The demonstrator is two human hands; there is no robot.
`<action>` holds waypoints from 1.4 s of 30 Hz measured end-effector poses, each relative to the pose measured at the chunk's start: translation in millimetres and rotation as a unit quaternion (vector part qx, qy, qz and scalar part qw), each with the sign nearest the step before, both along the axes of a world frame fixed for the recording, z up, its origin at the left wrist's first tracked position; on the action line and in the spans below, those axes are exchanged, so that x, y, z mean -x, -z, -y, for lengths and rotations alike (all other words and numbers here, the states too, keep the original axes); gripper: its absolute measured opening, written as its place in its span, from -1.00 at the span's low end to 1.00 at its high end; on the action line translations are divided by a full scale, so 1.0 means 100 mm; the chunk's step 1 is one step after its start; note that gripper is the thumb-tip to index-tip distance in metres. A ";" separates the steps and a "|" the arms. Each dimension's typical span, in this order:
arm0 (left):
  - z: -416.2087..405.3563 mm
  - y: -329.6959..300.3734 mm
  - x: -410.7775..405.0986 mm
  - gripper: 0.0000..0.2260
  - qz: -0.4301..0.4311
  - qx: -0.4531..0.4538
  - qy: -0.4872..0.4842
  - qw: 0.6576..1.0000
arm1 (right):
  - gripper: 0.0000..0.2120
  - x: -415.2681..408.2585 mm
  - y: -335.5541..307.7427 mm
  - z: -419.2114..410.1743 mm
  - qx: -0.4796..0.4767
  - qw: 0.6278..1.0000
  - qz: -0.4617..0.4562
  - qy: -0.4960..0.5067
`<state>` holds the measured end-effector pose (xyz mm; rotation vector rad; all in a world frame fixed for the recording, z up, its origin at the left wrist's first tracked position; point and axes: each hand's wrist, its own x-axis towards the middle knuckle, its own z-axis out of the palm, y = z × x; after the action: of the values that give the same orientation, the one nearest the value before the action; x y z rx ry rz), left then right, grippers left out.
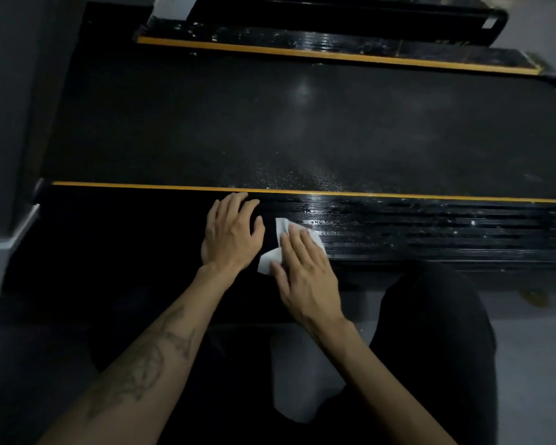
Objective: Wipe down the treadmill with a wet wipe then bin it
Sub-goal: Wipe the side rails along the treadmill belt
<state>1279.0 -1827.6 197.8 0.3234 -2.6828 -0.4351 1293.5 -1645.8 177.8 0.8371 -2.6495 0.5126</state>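
A black treadmill [302, 123] lies across the view, its dark belt flanked by ribbed side rails edged in yellow. On the near side rail [430, 232] lies a white wet wipe [281, 227]. My right hand [305, 271] presses flat on the wipe with straight fingers, covering most of it. My left hand [231, 232] rests beside it on the same rail, fingers spread and reaching the yellow stripe. To the right of the wipe the rail shines wet.
A grey wall with a white skirting board [10, 242] stands at the left end of the treadmill. Grey floor [533, 364] runs along the near side. My dark-clothed knees [437, 332] are close to the rail. The far rail [334, 46] lies behind the belt.
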 end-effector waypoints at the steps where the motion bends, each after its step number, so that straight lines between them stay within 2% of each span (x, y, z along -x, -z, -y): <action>1: 0.00 0.01 0.01 -0.63 0.006 0.007 0.011 1.000 | -0.48 0.00 0.01 -0.08 -0.003 1.000 -0.008 -0.017; 3: 0.00 0.00 0.01 -0.60 0.012 0.014 0.020 1.000 | -0.49 0.03 0.02 -0.26 -0.014 0.999 -0.022 -0.030; 9: -0.03 -0.02 0.02 -0.51 0.031 0.019 0.001 0.999 | -0.45 0.21 0.01 -0.09 -0.003 0.999 0.000 0.050; 15: -0.02 -0.02 0.03 -0.55 0.044 0.028 -0.009 0.999 | -0.48 0.12 0.03 -0.34 -0.015 0.999 -0.018 -0.029; 18: -0.04 -0.04 0.02 -0.51 0.041 0.031 -0.012 0.999 | -0.48 0.18 0.01 -0.38 -0.027 0.999 -0.020 0.014; 21: -0.05 -0.04 0.01 -0.57 0.036 0.037 -0.015 0.999 | -0.46 0.29 0.00 -0.15 -0.014 0.998 0.004 0.055; 24: -0.04 -0.04 0.01 -0.60 0.028 0.041 -0.017 0.999 | -0.47 0.27 0.02 -0.05 -0.006 0.999 0.014 0.029; 28: -0.05 -0.04 0.03 -0.60 0.024 0.042 -0.015 0.999 | -0.50 0.14 0.02 -0.34 -0.022 1.000 -0.001 -0.020; 31: -0.05 -0.04 0.03 -0.60 0.031 0.045 -0.015 0.998 | -0.48 0.18 -0.01 -0.36 -0.029 0.999 -0.003 0.032; 34: -0.06 -0.05 0.02 -0.59 0.036 0.042 -0.018 0.998 | -0.42 0.29 -0.05 -0.09 -0.019 0.997 0.038 0.069; 39: -0.06 -0.07 0.01 -0.59 0.040 0.040 -0.021 0.998 | -0.43 0.21 -0.04 -0.09 -0.026 0.999 0.030 -0.012; 42: -0.07 -0.08 0.02 -0.60 0.035 0.039 -0.020 0.998 | -0.45 0.25 -0.02 -0.27 -0.035 0.999 0.014 -0.007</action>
<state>1277.1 -1820.8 205.6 0.3746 -2.7485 -0.3125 1268.7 -1618.6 180.2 0.8746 -2.7033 0.4398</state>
